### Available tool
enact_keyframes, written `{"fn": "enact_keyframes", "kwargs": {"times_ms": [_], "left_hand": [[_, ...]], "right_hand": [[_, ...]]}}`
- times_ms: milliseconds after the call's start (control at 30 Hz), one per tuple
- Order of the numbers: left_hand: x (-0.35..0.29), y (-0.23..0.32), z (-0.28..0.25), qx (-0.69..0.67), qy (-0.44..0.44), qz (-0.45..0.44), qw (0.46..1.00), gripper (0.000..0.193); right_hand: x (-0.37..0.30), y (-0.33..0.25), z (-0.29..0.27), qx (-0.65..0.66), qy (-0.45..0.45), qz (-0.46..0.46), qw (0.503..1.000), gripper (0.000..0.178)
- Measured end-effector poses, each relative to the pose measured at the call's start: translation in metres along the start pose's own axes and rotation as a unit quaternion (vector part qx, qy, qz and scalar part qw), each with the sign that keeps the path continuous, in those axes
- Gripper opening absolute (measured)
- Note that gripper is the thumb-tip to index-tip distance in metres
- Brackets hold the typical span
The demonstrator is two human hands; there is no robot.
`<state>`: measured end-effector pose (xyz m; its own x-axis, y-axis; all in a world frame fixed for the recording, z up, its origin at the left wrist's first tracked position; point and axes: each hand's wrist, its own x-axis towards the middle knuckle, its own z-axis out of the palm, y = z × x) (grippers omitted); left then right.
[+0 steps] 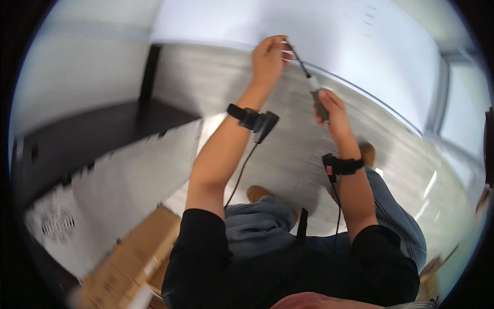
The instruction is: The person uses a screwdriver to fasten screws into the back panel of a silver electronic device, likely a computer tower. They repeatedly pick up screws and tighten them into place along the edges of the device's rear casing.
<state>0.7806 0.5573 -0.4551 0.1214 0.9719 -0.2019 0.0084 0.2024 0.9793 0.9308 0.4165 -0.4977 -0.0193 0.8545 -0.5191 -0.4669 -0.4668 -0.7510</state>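
Note:
My right hand (335, 114) is closed around the grey handle of a screwdriver (320, 104), which has a pale collar and a long dark shaft. The shaft slants up and left to the fingertips of my left hand (267, 61). Those fingers are bent together at the shaft's tip; anything small between them is too blurred to make out. Both hands are raised in front of the edge of a white panel (339, 36). Each wrist wears a black strap with a small device and a cable.
On the left a black shelf-like surface (98, 129) adjoins a pale panel with a round vent (57, 224). Cardboard boxes (128, 257) stand at lower left. Below lies a grey wood-look floor (288, 149), with my brown shoes on it. A grey frame post (437, 98) rises at right.

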Motion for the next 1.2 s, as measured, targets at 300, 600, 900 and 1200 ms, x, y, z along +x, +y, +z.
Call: {"fn": "enact_keyframes", "kwargs": {"times_ms": [300, 600, 900, 1200], "left_hand": [[-0.099, 0.034, -0.165, -0.100, 0.240, 0.009, 0.965, 0.023], [-0.160, 0.026, -0.224, -0.132, 0.332, -0.023, 0.934, 0.026], [-0.162, 0.029, -0.230, -0.140, 0.347, -0.010, 0.927, 0.024], [-0.157, 0.027, -0.230, -0.147, 0.347, -0.003, 0.926, 0.021]], "right_hand": [[-0.008, 0.018, 0.148, -0.121, -0.243, 0.054, 0.961, 0.037], [-0.013, 0.054, 0.197, -0.159, -0.347, 0.115, 0.917, 0.034], [-0.025, 0.049, 0.212, -0.145, -0.346, 0.132, 0.918, 0.035], [-0.025, 0.049, 0.209, -0.116, -0.346, 0.142, 0.920, 0.034]]}}
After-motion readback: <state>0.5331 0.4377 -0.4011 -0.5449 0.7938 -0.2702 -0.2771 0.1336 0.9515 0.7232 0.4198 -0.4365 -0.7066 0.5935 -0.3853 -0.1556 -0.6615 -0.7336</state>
